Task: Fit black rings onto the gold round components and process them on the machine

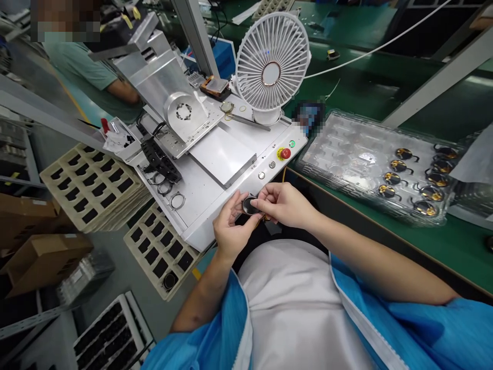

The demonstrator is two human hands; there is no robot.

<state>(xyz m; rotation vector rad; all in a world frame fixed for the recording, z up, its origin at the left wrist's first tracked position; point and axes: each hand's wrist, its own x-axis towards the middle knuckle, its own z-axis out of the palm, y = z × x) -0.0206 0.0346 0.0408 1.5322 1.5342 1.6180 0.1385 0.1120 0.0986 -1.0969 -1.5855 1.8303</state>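
Observation:
Between my two hands, just off the front edge of the white machine, is a small round black disc with a metallic rim (pixel 250 205), much like a watch case. My left hand (pixel 234 226) grips its rim with thumb and fingers. From the other side my right hand (pixel 283 205) pinches at the disc, thumb lying on its dark face. Fingers cover part of the disc. A bit of yellow-orange material (pixel 266 218) shows under the right hand; what it belongs to is hidden.
The white machine (pixel 208 195) carries a metal fixture (pixel 187 115), a red stop button (pixel 285 153) and a white fan (pixel 271 61). Clear plastic trays (pixel 339 154) with round parts lie right. Beige trays (pixel 154 236) stand left. A person (pixel 88 77) is beyond the machine.

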